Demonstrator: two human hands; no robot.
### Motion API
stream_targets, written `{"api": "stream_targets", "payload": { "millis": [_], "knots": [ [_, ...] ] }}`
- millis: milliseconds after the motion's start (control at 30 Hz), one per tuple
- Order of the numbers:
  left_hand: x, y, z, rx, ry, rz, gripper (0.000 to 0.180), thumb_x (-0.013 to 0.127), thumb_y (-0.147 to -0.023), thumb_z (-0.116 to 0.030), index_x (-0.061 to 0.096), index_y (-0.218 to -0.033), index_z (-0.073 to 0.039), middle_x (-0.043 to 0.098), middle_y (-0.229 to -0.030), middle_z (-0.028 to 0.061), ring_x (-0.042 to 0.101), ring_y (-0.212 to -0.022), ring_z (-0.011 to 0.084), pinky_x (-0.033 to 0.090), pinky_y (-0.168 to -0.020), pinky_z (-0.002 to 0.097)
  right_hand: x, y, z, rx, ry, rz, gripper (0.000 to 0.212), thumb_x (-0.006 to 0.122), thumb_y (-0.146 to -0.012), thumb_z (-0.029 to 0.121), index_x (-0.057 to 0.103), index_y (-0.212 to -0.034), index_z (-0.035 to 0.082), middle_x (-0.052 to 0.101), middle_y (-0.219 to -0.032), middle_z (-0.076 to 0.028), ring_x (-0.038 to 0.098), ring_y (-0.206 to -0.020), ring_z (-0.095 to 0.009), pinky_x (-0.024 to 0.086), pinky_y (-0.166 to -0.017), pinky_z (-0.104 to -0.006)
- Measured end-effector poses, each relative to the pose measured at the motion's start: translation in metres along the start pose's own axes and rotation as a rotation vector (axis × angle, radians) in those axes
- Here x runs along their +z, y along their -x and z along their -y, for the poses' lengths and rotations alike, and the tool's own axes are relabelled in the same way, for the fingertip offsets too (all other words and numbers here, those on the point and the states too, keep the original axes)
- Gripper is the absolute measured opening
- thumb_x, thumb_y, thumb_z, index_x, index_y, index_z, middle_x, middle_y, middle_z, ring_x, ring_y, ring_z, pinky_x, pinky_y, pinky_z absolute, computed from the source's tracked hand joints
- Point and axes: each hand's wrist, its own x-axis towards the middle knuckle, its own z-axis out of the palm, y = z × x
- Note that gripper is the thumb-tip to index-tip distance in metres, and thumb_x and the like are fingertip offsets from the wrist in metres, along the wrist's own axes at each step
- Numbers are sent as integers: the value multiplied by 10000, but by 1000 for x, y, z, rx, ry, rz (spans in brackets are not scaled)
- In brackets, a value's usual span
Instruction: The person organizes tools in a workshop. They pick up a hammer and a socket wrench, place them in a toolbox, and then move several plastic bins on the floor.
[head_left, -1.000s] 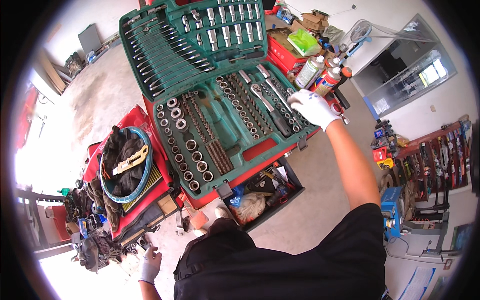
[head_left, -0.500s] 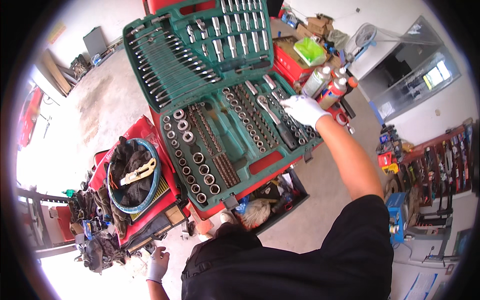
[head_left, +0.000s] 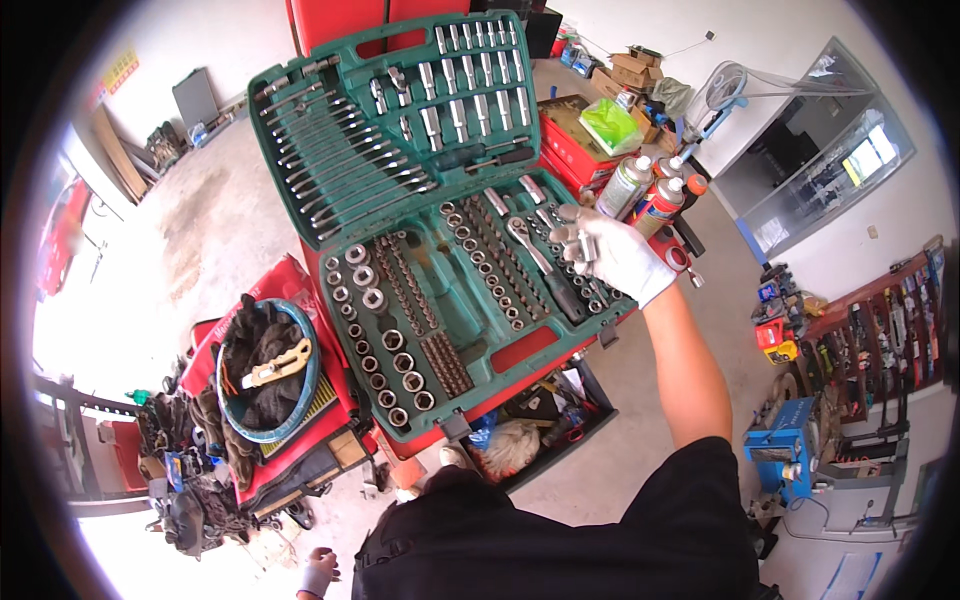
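My right hand (head_left: pixel 622 262), in a white glove, is turned palm up over the right side of a green socket set case (head_left: pixel 600 340). Its fingers curl round a small silver socket-like piece (head_left: pixel 586 246); its exact kind is hard to make out. Just left of that hand a ratchet (head_left: pixel 543 265) with a black handle lies in its recess. Rows of sockets (head_left: pixel 413 382) and bits fill the case's lower half, and combination wrenches (head_left: pixel 350 160) and long sockets its raised lid. My left hand (head_left: pixel 319 572), gloved with bare fingertips, hangs low by my side, loosely bent and holding nothing visible.
Left of the case, a blue-rimmed basin (head_left: pixel 312 392) holds dark gloves and a cream utility knife (head_left: pixel 280 364). Spray cans (head_left: pixel 628 184) stand beyond my right hand. Below the case, a drawer (head_left: pixel 600 420) juts out, filled with odds and ends. A blue machine (head_left: pixel 779 452) stands at right.
My right hand has lifted off the case's right-hand rows and turned palm up, showing the small silver piece in its fingers. My left hand sits lower in view.
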Motion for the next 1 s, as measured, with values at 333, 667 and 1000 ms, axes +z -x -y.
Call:
{"api": "stream_targets", "payload": {
  "millis": [333,667,1000],
  "knots": [
    [6,-8,78,-80,245,-68,321,574,-914,-171,639,-1195,-30,679,-904,131,673,-708,249,569,-575,397,15,-62,60,-185,1331,-442,448,747,-833,445,701,-945,15,710,-757,-83,621,-574,-155,485,-542,-327],
    [46,3,143,-161,277,-80,322,578,-911,-185,642,-1193,-41,678,-915,128,668,-701,243,568,-576,392,20,-189,33,190,1666,-138,334,702,-848,322,752,-854,-7,714,-756,-179,709,-680,-292,561,-651,-407],
    [46,4,175,-143,208,-72,323,583,-909,-198,645,-1191,-52,678,-925,126,664,-695,237,567,-576,388,34,-169,9,-189,1792,-346,375,594,-971,374,620,-1256,132,703,-1212,-163,660,-1146,-357,506,-961,-481]
  ]
}}
